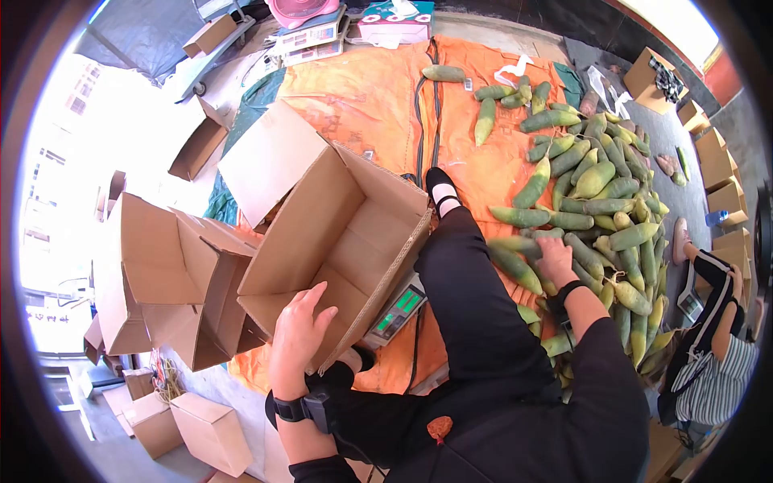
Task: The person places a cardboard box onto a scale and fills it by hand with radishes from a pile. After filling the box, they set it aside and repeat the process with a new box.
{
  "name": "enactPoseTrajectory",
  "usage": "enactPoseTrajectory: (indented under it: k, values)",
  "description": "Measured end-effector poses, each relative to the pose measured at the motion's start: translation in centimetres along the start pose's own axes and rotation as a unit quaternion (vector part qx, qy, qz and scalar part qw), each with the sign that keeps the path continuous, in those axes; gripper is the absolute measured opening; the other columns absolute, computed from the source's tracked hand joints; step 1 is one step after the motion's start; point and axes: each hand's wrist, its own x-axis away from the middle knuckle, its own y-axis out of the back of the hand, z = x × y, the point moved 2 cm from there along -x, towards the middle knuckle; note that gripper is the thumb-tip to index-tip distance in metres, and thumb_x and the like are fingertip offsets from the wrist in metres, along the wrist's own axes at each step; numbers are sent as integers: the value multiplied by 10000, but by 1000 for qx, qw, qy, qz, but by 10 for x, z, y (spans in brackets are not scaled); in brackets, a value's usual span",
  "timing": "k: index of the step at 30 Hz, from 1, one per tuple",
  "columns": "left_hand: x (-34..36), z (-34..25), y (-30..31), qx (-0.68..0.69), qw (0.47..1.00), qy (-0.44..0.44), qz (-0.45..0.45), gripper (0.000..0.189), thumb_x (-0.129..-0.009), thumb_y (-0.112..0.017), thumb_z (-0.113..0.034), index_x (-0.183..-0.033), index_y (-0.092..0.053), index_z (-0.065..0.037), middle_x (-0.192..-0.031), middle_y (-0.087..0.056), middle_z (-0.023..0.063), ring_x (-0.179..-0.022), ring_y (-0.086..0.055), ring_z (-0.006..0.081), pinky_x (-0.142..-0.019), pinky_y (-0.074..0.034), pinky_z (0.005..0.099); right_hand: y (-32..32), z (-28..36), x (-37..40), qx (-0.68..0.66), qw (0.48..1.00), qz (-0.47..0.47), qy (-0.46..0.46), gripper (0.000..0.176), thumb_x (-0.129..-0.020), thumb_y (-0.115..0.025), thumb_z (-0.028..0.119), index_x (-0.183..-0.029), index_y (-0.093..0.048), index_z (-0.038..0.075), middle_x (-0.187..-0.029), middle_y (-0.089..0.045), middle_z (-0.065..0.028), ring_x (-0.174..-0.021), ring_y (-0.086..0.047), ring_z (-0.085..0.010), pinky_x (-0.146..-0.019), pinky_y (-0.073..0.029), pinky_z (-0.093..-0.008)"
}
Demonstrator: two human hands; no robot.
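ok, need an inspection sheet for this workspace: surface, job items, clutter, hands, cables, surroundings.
Surface: orange sheet, creased.
Job items: long green vegetables heaped on the right; open carton, no contents seen; scale with lit display, reading illegible.
Clutter: more open cartons at left.
Left hand: open at the carton's near edge, contact unclear.
Right hand: at the heap, grip unclear.
Cables: black cables across the sheet.
Surroundings: person in striped top at right.

There are perhaps over fifty overlapping radishes [594, 180], at least ten cardboard boxes [302, 221] and one lit scale [398, 314].
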Motion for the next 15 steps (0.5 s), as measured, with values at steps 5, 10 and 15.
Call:
enactPoseTrajectory:
  k: [5, 10, 15]
  values:
    - [1, -6, 9, 24, 998, 5, -56, 452, -823, -663, -110, -1251, -546, -23, -1143, -602, 215, -1042, -586, 379, -889, -472, 395, 73, 0, -6, -139, 980, -140, -40, 542, -734, -725, 250, -1220, -509, 145, -1182, -575, -57, -1143, -514, -269, -890, -422, -497]
    - [5, -17, 24, 24, 959, -76, -273, 542, -831, -652, -76, -1338, -469, -18, -1303, -528, 160, -1171, -536, 306, -990, -417, 396, 192, 63, 15, -149, 927, -318, 131, 504, -719, -722, 216, -1185, -551, 123, -1127, -593, -56, -1104, -519, -267, -916, -374, -452]
    - [21, -44, 34, -87, 887, -191, -412, 556, -866, -653, -160, -1343, -433, 21, -1368, -452, 187, -1257, -448, 369, -1032, -382, 423, 285, 161, 62, -127, 834, -420, 336, 418, -717, -672, 116, -1123, -588, 164, -1067, -602, -13, -1072, -535, -219, -920, -374, -408]
